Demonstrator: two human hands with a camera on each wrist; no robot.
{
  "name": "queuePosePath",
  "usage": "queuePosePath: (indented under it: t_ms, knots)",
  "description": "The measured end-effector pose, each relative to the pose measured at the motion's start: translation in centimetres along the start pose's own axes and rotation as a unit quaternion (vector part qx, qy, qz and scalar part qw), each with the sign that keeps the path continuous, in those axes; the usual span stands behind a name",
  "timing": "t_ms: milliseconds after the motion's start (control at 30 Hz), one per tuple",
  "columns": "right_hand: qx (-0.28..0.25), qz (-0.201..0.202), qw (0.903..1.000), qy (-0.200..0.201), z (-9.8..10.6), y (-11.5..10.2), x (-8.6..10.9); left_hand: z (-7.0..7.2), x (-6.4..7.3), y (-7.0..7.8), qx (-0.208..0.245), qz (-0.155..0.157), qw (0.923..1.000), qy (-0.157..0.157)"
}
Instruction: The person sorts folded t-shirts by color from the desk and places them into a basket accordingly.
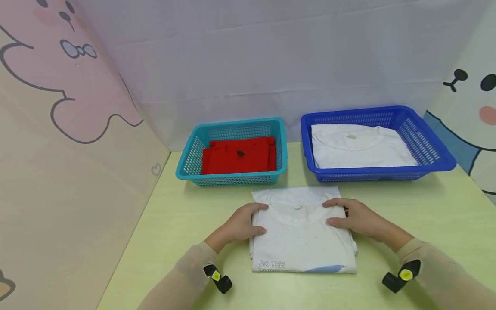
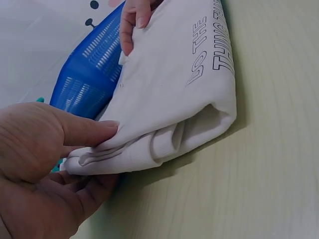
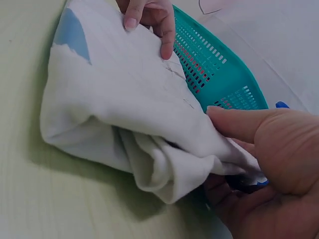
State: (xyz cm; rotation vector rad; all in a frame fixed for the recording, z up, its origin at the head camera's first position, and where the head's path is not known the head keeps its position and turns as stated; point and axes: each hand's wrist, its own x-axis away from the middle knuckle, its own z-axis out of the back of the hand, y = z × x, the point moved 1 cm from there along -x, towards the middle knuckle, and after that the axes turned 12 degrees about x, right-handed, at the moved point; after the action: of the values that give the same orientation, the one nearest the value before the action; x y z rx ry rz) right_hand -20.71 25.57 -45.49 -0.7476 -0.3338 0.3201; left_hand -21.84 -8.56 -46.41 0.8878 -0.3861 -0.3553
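Note:
A folded white T-shirt (image 1: 300, 237) with outlined lettering and a blue patch near its front edge lies in the middle of the table, its neckline facing the baskets. At its left side my left hand (image 1: 243, 223) grips the folded layers, thumb on top and fingers underneath. My right hand (image 1: 354, 218) holds the opposite side in the same way, as the right wrist view shows from close by. More white cloth (image 1: 294, 194) sticks out behind the shirt's collar. Loose folds of the layers hang at both side edges in the wrist views.
Behind the shirt at left stands a teal basket (image 1: 228, 176) holding folded red clothes (image 1: 240, 157). To its right is a blue basket (image 1: 379, 173) with a folded white shirt (image 1: 356, 146) inside. A pale curtain (image 1: 271, 64) closes off the back of the table (image 1: 162, 241).

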Motion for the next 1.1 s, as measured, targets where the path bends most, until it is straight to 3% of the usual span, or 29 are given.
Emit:
queuePosePath:
  t_ms: [167, 367, 567, 767, 900, 1100]
  knots:
    - [-0.033, -0.004, 0.9994, 0.002, -0.5, 0.0, -0.3, 0.2, 0.3, 0.1, 0.016, -0.012, 0.9998, 0.005]
    - [-0.015, -0.018, 0.9997, 0.006, -0.8, 0.1, -0.5, 0.3, 0.4, 0.4, 0.021, -0.017, 0.9996, 0.004]
    - [-0.004, -0.005, 0.9999, 0.013, -0.6, -0.1, -0.3, 0.4, 0.6, 0.4, 0.033, -0.024, 0.9991, 0.011]
    - [0.006, -0.012, 0.9998, 0.016, 0.1, -0.6, 0.1, 0.9, 1.5, 1.3, 0.086, -0.022, 0.9959, 0.014]
    - [0.012, -0.019, 0.9997, 0.012, 0.7, -1.1, 0.7, 1.2, 2.0, 1.9, 0.137, -0.043, 0.9897, 0.007]
    - [0.025, -0.008, 0.9995, 0.019, 1.8, -2.1, 2.2, 1.5, 2.7, 3.2, 0.165, -0.062, 0.9843, 0.002]
